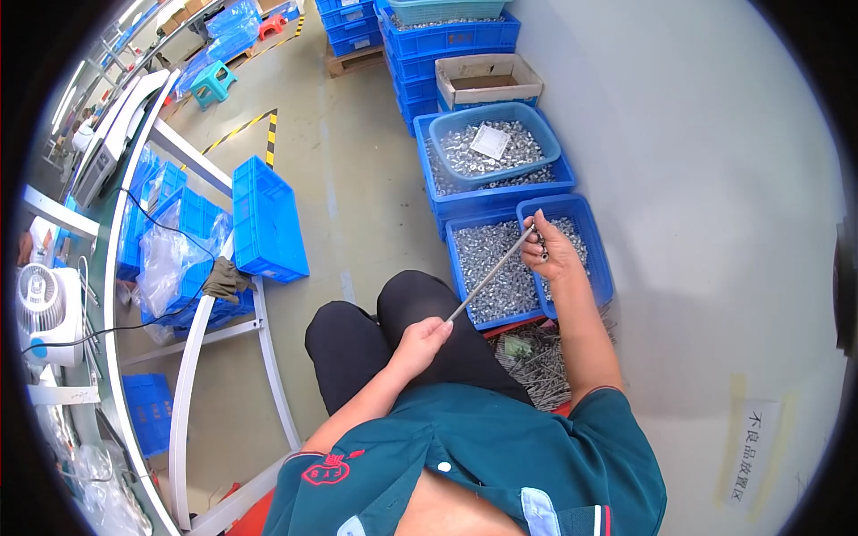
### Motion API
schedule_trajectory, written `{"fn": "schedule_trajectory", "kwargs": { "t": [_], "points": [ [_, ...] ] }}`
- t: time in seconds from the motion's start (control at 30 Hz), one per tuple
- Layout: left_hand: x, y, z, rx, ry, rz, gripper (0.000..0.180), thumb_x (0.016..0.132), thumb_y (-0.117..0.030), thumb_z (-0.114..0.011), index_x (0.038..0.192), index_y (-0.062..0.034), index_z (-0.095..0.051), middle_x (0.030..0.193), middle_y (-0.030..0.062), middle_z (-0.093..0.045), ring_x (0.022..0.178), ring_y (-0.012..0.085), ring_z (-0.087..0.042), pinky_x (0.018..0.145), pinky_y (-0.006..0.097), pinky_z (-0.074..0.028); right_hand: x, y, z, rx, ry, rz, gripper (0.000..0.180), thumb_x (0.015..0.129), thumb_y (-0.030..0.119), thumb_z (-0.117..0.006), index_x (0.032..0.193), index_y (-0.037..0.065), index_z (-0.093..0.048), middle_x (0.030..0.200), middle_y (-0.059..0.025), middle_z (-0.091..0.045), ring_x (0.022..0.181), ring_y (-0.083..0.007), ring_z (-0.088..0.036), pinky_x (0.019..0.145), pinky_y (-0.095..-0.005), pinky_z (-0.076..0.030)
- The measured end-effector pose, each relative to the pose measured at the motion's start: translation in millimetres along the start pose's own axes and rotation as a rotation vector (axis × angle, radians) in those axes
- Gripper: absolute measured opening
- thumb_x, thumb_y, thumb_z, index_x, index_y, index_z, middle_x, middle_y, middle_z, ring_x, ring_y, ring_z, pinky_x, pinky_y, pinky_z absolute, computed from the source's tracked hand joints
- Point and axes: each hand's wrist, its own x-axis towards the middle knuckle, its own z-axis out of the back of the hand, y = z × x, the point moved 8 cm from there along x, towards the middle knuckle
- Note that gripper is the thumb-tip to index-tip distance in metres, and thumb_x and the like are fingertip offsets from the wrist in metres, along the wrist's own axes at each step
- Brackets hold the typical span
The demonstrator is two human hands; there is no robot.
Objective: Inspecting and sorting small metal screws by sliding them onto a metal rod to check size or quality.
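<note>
A thin grey metal rod (490, 275) slants between my two hands above my right thigh. My left hand (420, 347) pinches its lower end in closed fingers. At the upper end, my right hand (552, 250) grips the rod by its tip, with a few small shiny metal pieces, perhaps nuts, among the curled fingers. Beneath the right hand is a narrow blue bin (602, 268) of small silvery metal parts. It overlaps a wider blue bin (454, 259) holding similar parts. Many loose metal rods (545, 380) lie in a heap close to my right side.
Farther ahead, a light blue basket (552, 143) of metal parts rests in a larger bin, before a cardboard box (500, 94) and stacked blue crates (416, 67). A pale wall (697, 223) borders the right. To the left stand a white-framed bench (188, 393), an upturned blue crate (266, 223) and a fan (43, 304).
</note>
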Motion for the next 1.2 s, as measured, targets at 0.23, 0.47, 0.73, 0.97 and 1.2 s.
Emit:
{"fn": "schedule_trajectory", "kwargs": {
  "t": [0.23,0.47,0.73,0.97,1.2],
  "points": [
    [-2.6,-5.1,-0.6,0.046,-0.019,-0.035,0.031,0.089,-0.025,-0.051,0.069,-0.0011,-0.051,0.057,0.0021,-0.044,0.055,0.0098,-0.04,0.053,0.028,-0.037,-9.0,13.3,-11.4,-0.248,-0.036,0.0,0.029,0.086,0.035,-0.057,0.085,0.005,-0.057,0.059,0.0005,-0.043,0.044,-0.0071,-0.039,0.035,-0.019,-0.027],
    [-4.3,-9.5,-0.4,0.084,-0.098,-0.081,0.031,0.089,-0.025,-0.052,0.071,0.0002,-0.051,0.057,0.006,-0.045,0.055,0.0119,-0.041,0.053,0.03,-0.037,-17.9,16.3,-22.3,-0.387,-0.175,0.136,0.028,0.087,0.031,-0.057,0.088,0.003,-0.056,0.059,0.0006,-0.044,0.044,-0.0071,-0.039,0.035,-0.0194,-0.027],
    [-6.2,-16.8,1.3,0.117,-0.143,-0.131,0.031,0.088,-0.025,-0.052,0.07,0.0006,-0.051,0.056,0.0098,-0.046,0.053,0.0157,-0.042,0.053,0.032,-0.038,-18.2,11.3,-23.8,-0.183,-0.06,-0.003,0.03,0.089,0.033,-0.053,0.092,0.003,-0.056,0.059,0.0002,-0.045,0.044,-0.0066,-0.039,0.035,-0.0183,-0.027],
    [-9.4,-21.4,2.5,0.158,-0.142,-0.144,0.03,0.088,-0.024,-0.052,0.072,0.001,-0.053,0.058,0.0128,-0.048,0.053,0.0193,-0.045,0.054,0.033,-0.039,-15.3,4.6,-17.9,-0.125,-0.04,-0.038,0.033,0.088,0.038,-0.053,0.089,0.005,-0.058,0.058,0.0006,-0.045,0.043,-0.0067,-0.038,0.035,-0.0186,-0.026],
    [-11.1,-22.3,2.1,0.158,-0.168,-0.158,0.029,0.088,-0.024,-0.052,0.072,0.001,-0.054,0.057,0.0117,-0.048,0.053,0.0173,-0.045,0.053,0.032,-0.039,-16.1,16.9,-23.3,-0.445,-0.211,0.142,0.034,0.087,0.04,-0.054,0.082,0.006,-0.057,0.056,0.0011,-0.043,0.041,-0.0068,-0.036,0.034,-0.0198,-0.026]
  ]
}}
